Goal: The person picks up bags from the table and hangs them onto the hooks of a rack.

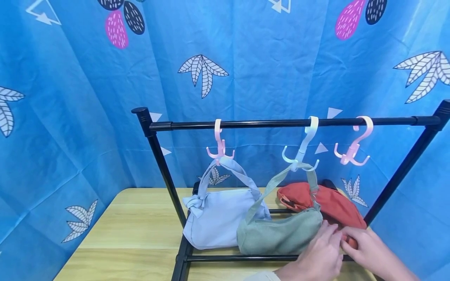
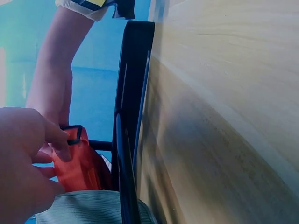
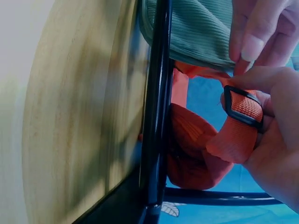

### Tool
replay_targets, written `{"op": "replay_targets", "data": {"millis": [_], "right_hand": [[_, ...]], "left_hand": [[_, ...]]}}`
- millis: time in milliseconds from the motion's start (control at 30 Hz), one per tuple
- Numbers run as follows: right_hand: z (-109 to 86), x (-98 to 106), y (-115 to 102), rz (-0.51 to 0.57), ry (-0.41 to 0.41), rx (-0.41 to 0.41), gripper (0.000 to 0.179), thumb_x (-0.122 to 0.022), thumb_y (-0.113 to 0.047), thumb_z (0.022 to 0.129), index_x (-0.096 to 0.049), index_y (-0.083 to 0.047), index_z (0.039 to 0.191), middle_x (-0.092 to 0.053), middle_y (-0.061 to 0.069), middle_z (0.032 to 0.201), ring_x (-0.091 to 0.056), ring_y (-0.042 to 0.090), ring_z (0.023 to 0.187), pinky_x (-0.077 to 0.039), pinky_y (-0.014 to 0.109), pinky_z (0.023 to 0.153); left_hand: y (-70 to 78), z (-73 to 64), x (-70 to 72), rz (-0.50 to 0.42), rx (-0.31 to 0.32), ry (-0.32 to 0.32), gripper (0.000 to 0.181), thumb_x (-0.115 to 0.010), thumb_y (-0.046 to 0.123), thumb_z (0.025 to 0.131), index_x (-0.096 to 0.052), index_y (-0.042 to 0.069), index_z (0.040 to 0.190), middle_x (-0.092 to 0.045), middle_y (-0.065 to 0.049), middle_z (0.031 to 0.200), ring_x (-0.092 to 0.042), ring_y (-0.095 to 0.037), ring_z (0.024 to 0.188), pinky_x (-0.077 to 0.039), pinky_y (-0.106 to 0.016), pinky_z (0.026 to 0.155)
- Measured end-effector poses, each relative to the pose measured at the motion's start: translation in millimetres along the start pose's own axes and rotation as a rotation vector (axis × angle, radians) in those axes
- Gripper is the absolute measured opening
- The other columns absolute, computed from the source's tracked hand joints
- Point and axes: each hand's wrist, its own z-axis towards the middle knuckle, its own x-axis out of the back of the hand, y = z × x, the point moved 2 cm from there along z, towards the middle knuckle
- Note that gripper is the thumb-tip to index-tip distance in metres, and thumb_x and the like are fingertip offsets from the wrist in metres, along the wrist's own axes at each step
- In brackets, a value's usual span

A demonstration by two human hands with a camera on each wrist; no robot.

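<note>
An orange-red bag [image 1: 337, 203] lies behind the green bag on the right of the rack. My right hand [image 3: 280, 126] grips its strap [image 3: 236, 140] close to a black slide buckle [image 3: 243, 107]. Beside it, my left hand [image 1: 321, 249] pinches the same strap with its fingertips, just above the buckle in the right wrist view. The green corduroy bag [image 1: 281, 234] is next to my left hand, its handle on a blue hook [image 1: 300, 148]. A pale blue bag [image 1: 225, 218] hangs by its handle from a pink hook [image 1: 219, 144].
A black rack's top bar [image 1: 263, 124] spans above the bags, with a lower front bar [image 1: 242, 258] near my hands. Another pink hook [image 1: 353, 146] hangs at the right with nothing on it. Under the rack is a wooden table [image 1: 140, 218]; a blue patterned curtain [image 1: 267, 70] hangs behind.
</note>
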Motion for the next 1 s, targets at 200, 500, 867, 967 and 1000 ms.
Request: {"op": "replay_targets", "data": {"millis": [200,500,867,967,1000], "right_hand": [[-8.2,6.8,2.3,0.093,-0.158,-0.059,0.017,-0.081,-0.009,0.086,-0.068,-0.021,0.086,-0.049,-0.023,0.071,-0.041,-0.008,0.066,-0.035,0.018,0.054],[-20.5,11.4,-2.7,0.098,-0.165,-0.094,0.018,-0.079,-0.011,0.084,-0.066,-0.023,0.09,-0.048,-0.022,0.074,-0.04,-0.007,0.068,-0.032,0.021,0.053],[-27.0,22.0,-1.7,0.114,-0.272,-0.237,0.016,-0.073,-0.028,0.097,-0.066,-0.02,0.086,-0.051,-0.014,0.067,-0.046,0.0,0.06,-0.035,0.02,0.052],[-28.2,22.4,-0.8,0.129,-0.316,-0.227,0.016,-0.072,-0.03,0.098,-0.067,-0.02,0.086,-0.051,-0.015,0.066,-0.046,0.0,0.059,-0.034,0.02,0.051],[-28.6,22.6,-0.4,0.137,-0.332,-0.22,0.015,-0.072,-0.029,0.098,-0.067,-0.02,0.087,-0.051,-0.015,0.066,-0.046,0.0,0.059,-0.034,0.02,0.051]], "left_hand": [[-4.7,-3.0,0.0,0.043,-0.019,0.111,0.047,-0.073,0.028,0.091,-0.062,0.008,0.132,-0.063,-0.006,0.137,-0.059,-0.021,0.135,-0.045,-0.026,0.118],[-12.7,-4.2,-3.2,0.114,-0.021,0.163,0.045,-0.078,0.032,0.09,-0.065,0.013,0.129,-0.067,0.002,0.13,-0.06,-0.012,0.132,-0.042,-0.025,0.121],[-20.0,-5.4,-0.1,0.006,-0.01,0.06,0.023,-0.068,0.043,0.099,-0.069,0.029,0.117,-0.061,0.018,0.106,-0.054,0.004,0.103,-0.044,-0.003,0.092],[-22.3,-6.1,0.6,0.013,-0.033,0.076,0.013,-0.068,0.042,0.1,-0.07,0.031,0.105,-0.06,0.02,0.097,-0.054,0.006,0.096,-0.043,-0.003,0.086],[-23.1,-6.2,0.9,0.012,-0.04,0.075,0.011,-0.067,0.042,0.1,-0.07,0.031,0.102,-0.06,0.02,0.095,-0.053,0.006,0.094,-0.042,-0.003,0.085]]}}
